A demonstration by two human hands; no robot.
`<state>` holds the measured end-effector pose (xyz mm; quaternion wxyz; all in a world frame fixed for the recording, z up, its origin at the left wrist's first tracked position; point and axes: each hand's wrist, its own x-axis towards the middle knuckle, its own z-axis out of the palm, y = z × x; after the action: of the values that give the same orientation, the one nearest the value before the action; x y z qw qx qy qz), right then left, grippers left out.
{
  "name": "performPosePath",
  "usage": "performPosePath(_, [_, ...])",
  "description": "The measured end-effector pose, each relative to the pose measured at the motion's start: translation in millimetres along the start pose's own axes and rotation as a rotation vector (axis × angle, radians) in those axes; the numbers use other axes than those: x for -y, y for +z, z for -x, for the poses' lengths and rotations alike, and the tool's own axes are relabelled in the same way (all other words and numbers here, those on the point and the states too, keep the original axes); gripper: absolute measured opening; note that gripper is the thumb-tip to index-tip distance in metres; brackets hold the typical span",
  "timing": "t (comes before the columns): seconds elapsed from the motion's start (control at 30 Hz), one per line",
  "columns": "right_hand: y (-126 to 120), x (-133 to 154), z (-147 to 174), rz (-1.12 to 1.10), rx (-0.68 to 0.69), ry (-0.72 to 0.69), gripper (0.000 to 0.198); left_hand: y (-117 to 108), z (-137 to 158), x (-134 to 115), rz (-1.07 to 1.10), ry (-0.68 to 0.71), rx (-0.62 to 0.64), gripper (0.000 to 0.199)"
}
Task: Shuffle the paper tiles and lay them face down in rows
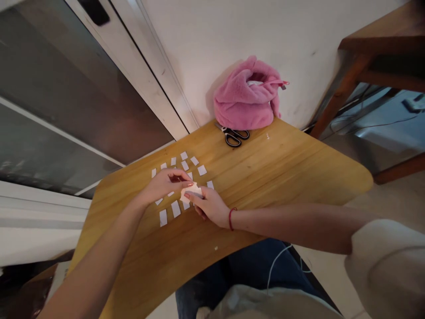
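Observation:
Between my two hands is a small bunch of white paper pieces [190, 193], held above the wooden table. My right hand [212, 206] grips it from the right, thumb on top and fingers underneath. My left hand [169, 182] pinches at its upper edge with thumb and fingertips. Several small white paper rectangles lie spread on the table around and beneath my hands, such as one paper slip [175, 209] near the front and another paper slip [202, 170] farther back. Some slips are partly hidden by my hands.
Black-handled scissors [235, 136] lie at the back of the wooden table [285, 173], in front of a pink plush bag [245, 99] against the wall. A sliding glass door [66, 79] borders the left side. A brown wooden frame [352, 75] stands at right.

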<state>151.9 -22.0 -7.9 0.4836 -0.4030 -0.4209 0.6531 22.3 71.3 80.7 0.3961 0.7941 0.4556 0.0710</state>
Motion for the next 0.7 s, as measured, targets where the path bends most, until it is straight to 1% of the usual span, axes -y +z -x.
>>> performPosePath(0.07, [0,1,1,0.044,-0.009,0.001,0.033,-2,-8,4,0.051,0.015,-0.077,0.021])
performPosePath(0.17, [1,2,3,0.050,-0.012,-0.002,0.033,-6,-26,12,0.157,0.007,-0.241,0.018])
performPosePath(0.3, [2,1,2,0.052,0.011,-0.008,0.033,-12,-67,27,0.283,-0.038,-0.407,0.016])
performPosePath(0.37, [1,0,2,0.065,0.016,-0.010,0.034,-14,-90,35,0.329,-0.063,-0.494,0.018])
performPosePath(0.43, [1,-1,1,0.062,0.019,-0.005,0.034,-13,-110,42,0.243,-0.083,-0.549,0.021])
performPosePath(0.53, [1,-5,-1,0.061,0.034,-0.018,0.032,-6,-133,50,0.039,-0.099,-0.571,0.018])
performPosePath(0.63, [1,-8,-2,0.094,0.038,-0.048,0.032,1,-144,56,-0.139,-0.058,-0.604,0.013])
performPosePath(0.7, [0,-8,-3,0.108,0.035,-0.051,0.033,1,-147,58,-0.298,-0.011,-0.656,0.018])
